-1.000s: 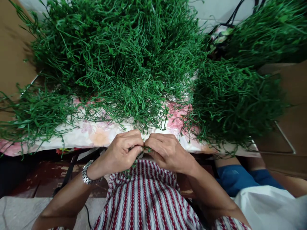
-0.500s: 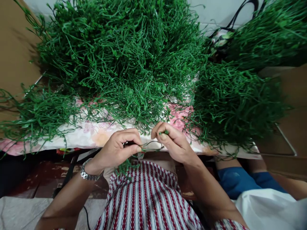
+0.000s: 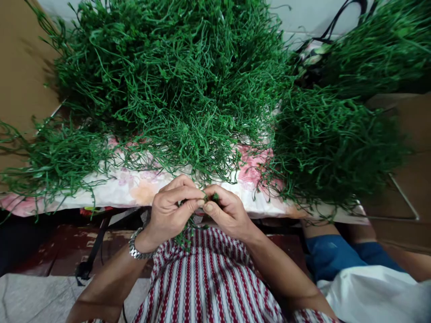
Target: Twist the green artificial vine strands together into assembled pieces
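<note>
My left hand (image 3: 173,208), with a metal watch (image 3: 137,244) on its wrist, pinches thin green stems (image 3: 184,238). They look like artificial plant stems, and their ends dangle below the palm over my lap. My right hand (image 3: 229,214) meets it fingertip to fingertip, closed on a green stem whose small tip (image 3: 215,196) shows between thumb and forefinger. The exact joint between the pinched pieces is covered by my fingers. Both hands are just above the near edge of the flowered tablecloth (image 3: 144,193).
A big heap of green stems (image 3: 175,76) covers the table's back. Smaller piles lie left (image 3: 63,157) and right (image 3: 330,143). Cardboard stands at left (image 3: 23,72) and right (image 3: 411,130). A bag (image 3: 311,54) is behind. Another person's blue-clad leg (image 3: 328,255) is at right.
My hands were apart with a thin stem stretched between them. My right hand has moved left and my left hand slightly right, so their fingertips now meet.
</note>
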`<state>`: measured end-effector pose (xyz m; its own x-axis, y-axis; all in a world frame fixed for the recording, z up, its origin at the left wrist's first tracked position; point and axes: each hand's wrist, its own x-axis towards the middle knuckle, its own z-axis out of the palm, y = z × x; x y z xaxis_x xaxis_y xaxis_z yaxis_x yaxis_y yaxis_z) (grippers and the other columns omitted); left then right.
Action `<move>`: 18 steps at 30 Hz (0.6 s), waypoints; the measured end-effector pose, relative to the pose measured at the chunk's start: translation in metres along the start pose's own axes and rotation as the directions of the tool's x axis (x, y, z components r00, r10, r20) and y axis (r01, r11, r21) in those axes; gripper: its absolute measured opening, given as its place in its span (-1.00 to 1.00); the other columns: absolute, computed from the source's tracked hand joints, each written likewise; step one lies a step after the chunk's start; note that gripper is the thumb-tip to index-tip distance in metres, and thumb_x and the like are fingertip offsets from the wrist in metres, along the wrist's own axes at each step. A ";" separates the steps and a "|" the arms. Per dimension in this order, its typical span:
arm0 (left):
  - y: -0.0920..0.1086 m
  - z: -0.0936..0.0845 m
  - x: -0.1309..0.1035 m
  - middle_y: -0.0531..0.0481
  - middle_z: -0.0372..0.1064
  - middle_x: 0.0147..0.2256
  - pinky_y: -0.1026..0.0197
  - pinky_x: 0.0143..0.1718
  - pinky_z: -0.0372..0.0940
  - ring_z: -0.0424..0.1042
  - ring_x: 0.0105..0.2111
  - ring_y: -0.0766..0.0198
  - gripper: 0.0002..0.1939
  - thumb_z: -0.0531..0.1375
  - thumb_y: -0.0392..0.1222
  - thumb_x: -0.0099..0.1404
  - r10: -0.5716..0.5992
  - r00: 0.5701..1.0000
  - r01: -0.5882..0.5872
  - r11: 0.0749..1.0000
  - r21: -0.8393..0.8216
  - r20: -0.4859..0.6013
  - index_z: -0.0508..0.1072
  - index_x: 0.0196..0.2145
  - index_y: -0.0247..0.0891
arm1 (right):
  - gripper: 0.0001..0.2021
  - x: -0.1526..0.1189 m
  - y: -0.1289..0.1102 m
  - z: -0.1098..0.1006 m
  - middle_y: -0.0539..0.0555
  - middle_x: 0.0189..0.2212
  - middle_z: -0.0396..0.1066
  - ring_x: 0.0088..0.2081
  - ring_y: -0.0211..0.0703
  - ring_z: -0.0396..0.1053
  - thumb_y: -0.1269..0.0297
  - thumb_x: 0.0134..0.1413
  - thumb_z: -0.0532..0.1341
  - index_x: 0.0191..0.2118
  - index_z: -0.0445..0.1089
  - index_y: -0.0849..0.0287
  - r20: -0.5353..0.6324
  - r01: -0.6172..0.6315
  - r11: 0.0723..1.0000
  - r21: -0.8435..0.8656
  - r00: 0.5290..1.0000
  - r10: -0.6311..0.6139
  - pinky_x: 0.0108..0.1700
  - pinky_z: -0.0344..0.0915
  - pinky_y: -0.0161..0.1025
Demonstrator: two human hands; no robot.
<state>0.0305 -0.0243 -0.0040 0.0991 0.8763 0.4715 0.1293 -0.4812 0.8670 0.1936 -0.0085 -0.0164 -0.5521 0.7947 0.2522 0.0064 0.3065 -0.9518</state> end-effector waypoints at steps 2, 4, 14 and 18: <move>0.000 0.001 0.000 0.05 0.32 -0.48 0.32 -0.45 0.20 0.30 -0.45 0.38 -0.88 0.21 -0.42 0.15 -0.001 1.000 0.002 0.999 -0.049 0.016 0.48 -0.37 -0.25 | -0.84 0.002 0.000 -0.001 -0.06 -0.52 0.16 -0.49 -0.35 0.14 0.24 0.22 0.06 -0.34 0.22 0.21 -0.003 0.036 0.999 -0.038 0.999 -0.036 -0.42 0.12 -0.38; 0.000 -0.001 0.001 0.04 0.33 -0.51 0.30 -0.44 0.21 0.31 -0.47 0.36 -0.90 0.20 -0.41 0.16 -0.017 0.996 0.026 0.994 -0.104 0.086 0.47 -0.41 -0.27 | -0.84 0.004 -0.002 -0.004 -0.06 -0.54 0.15 -0.50 -0.34 0.13 0.29 0.21 0.06 -0.39 0.20 0.21 0.035 0.118 0.985 -0.126 0.993 -0.115 -0.43 0.10 -0.38; 0.005 -0.027 0.003 0.07 0.23 -0.53 0.31 -0.50 0.05 0.17 -0.51 0.39 -0.91 0.23 -0.28 0.17 -0.317 0.945 0.326 0.934 -0.149 0.080 0.42 -0.48 -0.28 | -0.81 0.005 -0.018 -0.022 0.04 -0.50 0.20 -0.45 -0.24 0.12 0.50 0.14 0.01 -0.45 0.27 0.21 0.202 0.319 0.551 -0.771 0.943 -0.264 -0.41 0.08 -0.29; 0.000 -0.018 0.008 0.06 0.21 -0.51 0.32 -0.50 0.05 0.16 -0.49 0.40 -0.89 0.25 -0.23 0.16 -0.381 0.919 0.394 0.879 -0.270 0.099 0.44 -0.49 -0.29 | -0.91 0.007 -0.018 -0.024 0.16 -0.27 0.29 -0.21 -0.15 0.26 0.48 0.16 0.02 -0.33 0.22 0.22 -0.034 0.202 0.786 -0.585 0.962 -0.273 -0.22 0.22 -0.22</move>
<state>0.0135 -0.0169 0.0029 0.1397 0.9864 0.0868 -0.1135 -0.0711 0.9910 0.2097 0.0046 0.0070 -0.5041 0.6985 0.5079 0.3811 0.7077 -0.5949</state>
